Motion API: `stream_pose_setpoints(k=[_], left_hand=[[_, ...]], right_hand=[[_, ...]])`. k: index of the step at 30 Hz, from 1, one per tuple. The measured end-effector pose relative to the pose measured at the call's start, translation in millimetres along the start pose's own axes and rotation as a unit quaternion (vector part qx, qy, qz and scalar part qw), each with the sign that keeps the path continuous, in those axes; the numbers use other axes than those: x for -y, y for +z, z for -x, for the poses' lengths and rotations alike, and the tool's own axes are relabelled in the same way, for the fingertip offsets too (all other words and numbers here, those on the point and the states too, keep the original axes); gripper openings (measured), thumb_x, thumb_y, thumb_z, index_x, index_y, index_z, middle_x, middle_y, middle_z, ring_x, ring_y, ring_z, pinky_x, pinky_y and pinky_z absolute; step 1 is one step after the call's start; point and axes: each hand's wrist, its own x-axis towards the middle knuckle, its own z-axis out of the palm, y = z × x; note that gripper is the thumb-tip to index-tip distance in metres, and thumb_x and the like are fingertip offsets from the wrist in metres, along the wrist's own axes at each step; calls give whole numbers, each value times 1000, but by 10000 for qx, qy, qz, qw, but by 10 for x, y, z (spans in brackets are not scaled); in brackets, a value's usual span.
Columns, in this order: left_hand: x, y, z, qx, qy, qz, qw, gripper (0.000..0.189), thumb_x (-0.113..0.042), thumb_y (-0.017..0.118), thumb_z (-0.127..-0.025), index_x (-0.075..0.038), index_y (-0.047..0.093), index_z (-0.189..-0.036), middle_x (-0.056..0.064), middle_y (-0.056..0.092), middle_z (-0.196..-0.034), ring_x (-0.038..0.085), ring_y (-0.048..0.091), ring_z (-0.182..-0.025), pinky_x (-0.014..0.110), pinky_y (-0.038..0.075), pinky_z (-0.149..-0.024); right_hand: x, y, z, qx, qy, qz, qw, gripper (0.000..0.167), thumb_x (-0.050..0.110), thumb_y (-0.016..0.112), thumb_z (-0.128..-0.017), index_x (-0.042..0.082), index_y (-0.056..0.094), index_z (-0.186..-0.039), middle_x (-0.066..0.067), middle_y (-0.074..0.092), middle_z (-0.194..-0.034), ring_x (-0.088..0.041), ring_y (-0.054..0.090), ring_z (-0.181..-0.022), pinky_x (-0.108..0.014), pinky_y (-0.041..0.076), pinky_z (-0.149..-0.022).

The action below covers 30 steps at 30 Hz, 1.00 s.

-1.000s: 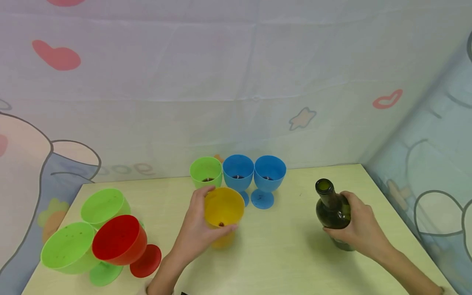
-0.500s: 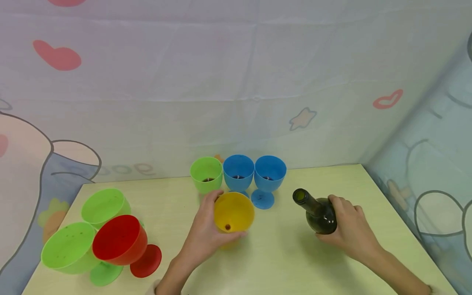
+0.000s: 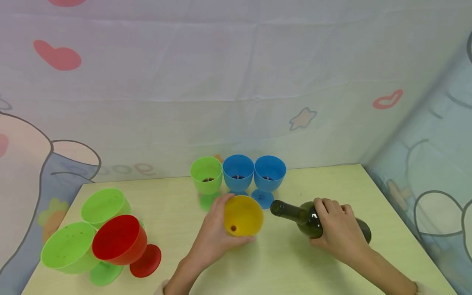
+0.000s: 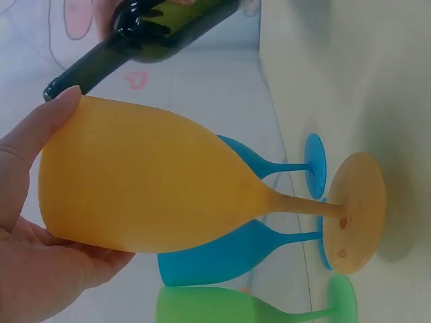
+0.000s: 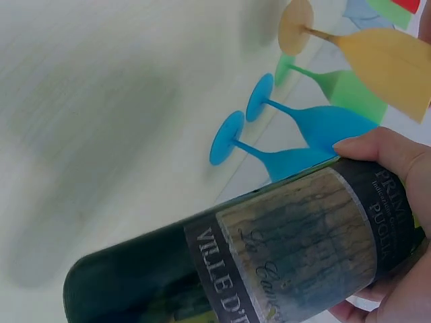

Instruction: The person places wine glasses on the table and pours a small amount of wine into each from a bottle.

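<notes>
Near the middle of the head view, my left hand grips a yellow goblet by its bowl, thumb at the near side. A small dark drop sits inside the bowl. In the left wrist view the goblet's foot hangs just off the table. My right hand holds a dark green wine bottle round its body. The bottle leans far over to the left, its mouth close to the right rim of the yellow goblet. Its paper label faces the right wrist camera.
Behind, a green goblet and two blue goblets stand in a row with dark liquid inside. At left stand two green goblets and a red goblet. A printed cloth rises behind the pale table.
The right hand has moved left and tipped the bottle from nearly upright to strongly slanted. The left hand has carried the yellow goblet to the right, toward the bottle's mouth.
</notes>
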Motion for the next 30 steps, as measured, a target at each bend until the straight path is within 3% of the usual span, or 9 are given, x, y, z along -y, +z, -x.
stream_pose_setpoints(k=[11,21,30], left_hand=[[-17,54,1,303,-10,-77,9995,88,-29,84,-63,-6,34,-132,9,44,-128,28,46,-109,47,42,-89],[-16,60,19,307,117,-114,9994,90,-27,85,-62,-6,35,-133,8,45,-129,27,46,-110,47,41,-91],[-13,48,14,234,155,-207,9994,87,-27,85,-62,-6,37,-131,7,47,-125,25,46,-108,45,43,-89]], right_hand=[[108,22,-35,17,-187,467,9987,74,30,87,-44,-1,47,-99,-19,55,-92,-35,54,-82,-50,41,-68],[131,25,-83,-574,-639,958,9917,74,28,85,-41,0,45,-98,-19,54,-85,-35,53,-74,-49,41,-62],[149,-33,-120,-809,-865,1192,9858,84,31,89,-36,-2,45,-100,-21,53,-83,-36,52,-72,-52,41,-62]])
